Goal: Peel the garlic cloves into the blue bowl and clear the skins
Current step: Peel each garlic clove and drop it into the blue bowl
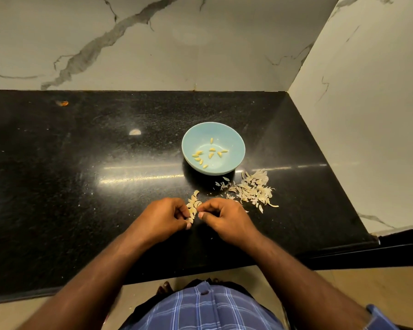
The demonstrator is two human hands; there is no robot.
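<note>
L hand [167, 214]: fingers curled in, pinching at the unpeeled cloves; which clove exactly, can't tell, too small.
R hand [221, 216]: fingers curled too, tips at the same cluster from the other side; prob. pulling skin, not sure.
Unpeeled cloves [193, 205]: small pale heap on the counter, between both hands, touching the fingertips.
Blue bowl [236, 136]: upright, beyond the hands, apart from them. Holds approx. a dozen peeled cloves [211, 153], yellowish, scattered over the bottom.
Skins [253, 190]: loose pile on the counter, R of the hands, just in front of the bowl; a few flakes strayed toward the bowl base.
Step (guess): mid-peel, task well along but heap not done; skins not cleared yet.
Handling (guess): cloves tiny, light, firm, a bit slick once bare, so easy to drop. Best held at the fat middle w/ one hand, skin nicked at the tip w/ the other. Skins papery, near weightless, will scatter w/ any draft; better swept together w/ the hand edge than picked one by one.
Counter [105, 163]: black speckled stone, glossy, w/ light glare; small orange speck at far L.
Room: corner of white marble-look walls w/ grey veins behind and on the R; beige floor below counter edge. Checked blue shirt at bottom.
</note>
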